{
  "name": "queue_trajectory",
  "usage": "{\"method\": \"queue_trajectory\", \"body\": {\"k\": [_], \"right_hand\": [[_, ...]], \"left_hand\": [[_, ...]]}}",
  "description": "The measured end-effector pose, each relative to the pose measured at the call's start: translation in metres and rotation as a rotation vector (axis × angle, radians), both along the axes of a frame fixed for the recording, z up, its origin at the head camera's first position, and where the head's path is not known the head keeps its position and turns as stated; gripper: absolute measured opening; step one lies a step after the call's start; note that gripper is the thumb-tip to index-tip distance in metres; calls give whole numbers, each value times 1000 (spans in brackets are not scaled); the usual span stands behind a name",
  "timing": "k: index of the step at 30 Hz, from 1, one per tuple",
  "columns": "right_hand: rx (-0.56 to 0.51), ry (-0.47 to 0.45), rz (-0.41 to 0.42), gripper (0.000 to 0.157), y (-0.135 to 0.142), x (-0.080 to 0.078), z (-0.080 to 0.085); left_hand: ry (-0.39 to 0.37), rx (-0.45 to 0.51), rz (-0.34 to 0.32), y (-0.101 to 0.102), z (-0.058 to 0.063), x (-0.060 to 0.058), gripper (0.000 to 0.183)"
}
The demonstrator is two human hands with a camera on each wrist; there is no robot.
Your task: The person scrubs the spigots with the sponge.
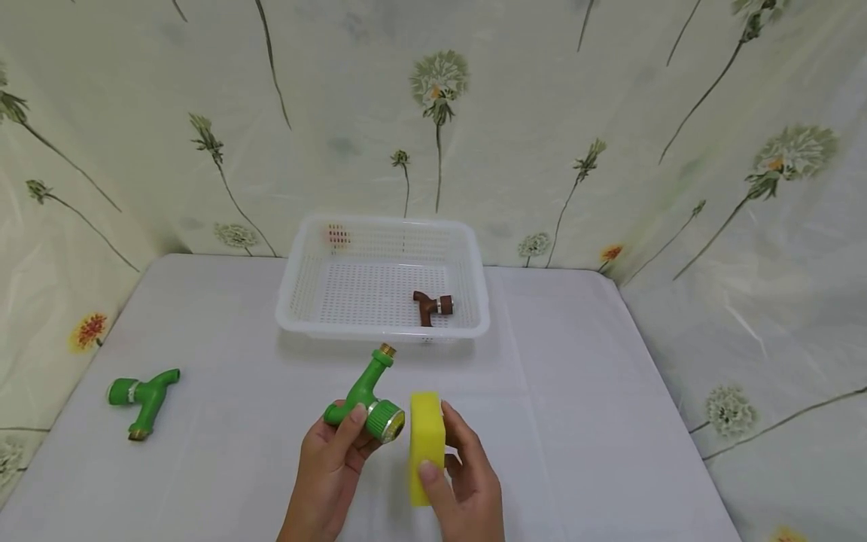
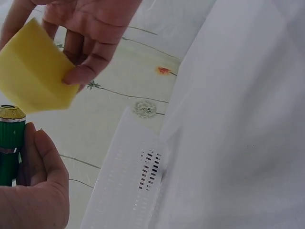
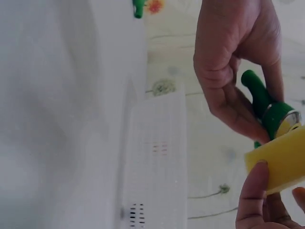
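In the head view my left hand [image 1: 336, 452] grips a green faucet [image 1: 369, 391], thumb across its body. The faucet's brass threaded end tilts up and away, while its ribbed knob with a yellow end faces right. Just to the right, my right hand [image 1: 469, 474] pinches a yellow sponge [image 1: 427, 448] on edge between thumb and fingers. In the left wrist view the sponge [image 2: 38, 71] is close above the knob [image 2: 12, 129]. The right wrist view has the sponge [image 3: 281, 160] overlapping part of the knob [image 3: 279, 119].
A white perforated basket [image 1: 382, 331] stands at the table's back, with a brown faucet [image 1: 428, 307] inside at its right front. A second green faucet [image 1: 145, 399] lies on the white-covered table [image 1: 576, 399] at the left. Flower-printed sheeting [image 1: 508, 150] hangs behind and at both sides.
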State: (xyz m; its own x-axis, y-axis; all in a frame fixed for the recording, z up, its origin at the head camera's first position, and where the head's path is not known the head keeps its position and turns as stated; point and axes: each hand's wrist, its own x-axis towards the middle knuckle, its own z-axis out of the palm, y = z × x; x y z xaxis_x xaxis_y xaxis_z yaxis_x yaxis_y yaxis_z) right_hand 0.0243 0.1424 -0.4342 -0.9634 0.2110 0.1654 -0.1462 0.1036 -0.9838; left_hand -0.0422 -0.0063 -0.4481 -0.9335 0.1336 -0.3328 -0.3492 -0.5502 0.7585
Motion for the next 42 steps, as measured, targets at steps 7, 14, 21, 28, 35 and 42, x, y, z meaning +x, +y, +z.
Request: {"method": "queue_trajectory", "body": {"k": [7,14,21,28,35,42], "right_hand": [[363,329,-100,81,-12,-3,19],[380,112,-192,78,5,-10,-13],[394,130,-193,74,12,-5,-14],[531,454,-128,68,-3,3,-10],[565,325,-167,69,6,-6,-24],[556,99,-197,68,22,-5,-39]], "left_hand": [[1,-28,-31,3,2,3,34],[28,3,-40,4,2,4,28],[31,-23,-22,3,4,1,27],[23,-51,-31,3,3,0,36],[41,-58,-15,2,1,1,36],[80,-146,-17,-6,1,-7,39]]}}
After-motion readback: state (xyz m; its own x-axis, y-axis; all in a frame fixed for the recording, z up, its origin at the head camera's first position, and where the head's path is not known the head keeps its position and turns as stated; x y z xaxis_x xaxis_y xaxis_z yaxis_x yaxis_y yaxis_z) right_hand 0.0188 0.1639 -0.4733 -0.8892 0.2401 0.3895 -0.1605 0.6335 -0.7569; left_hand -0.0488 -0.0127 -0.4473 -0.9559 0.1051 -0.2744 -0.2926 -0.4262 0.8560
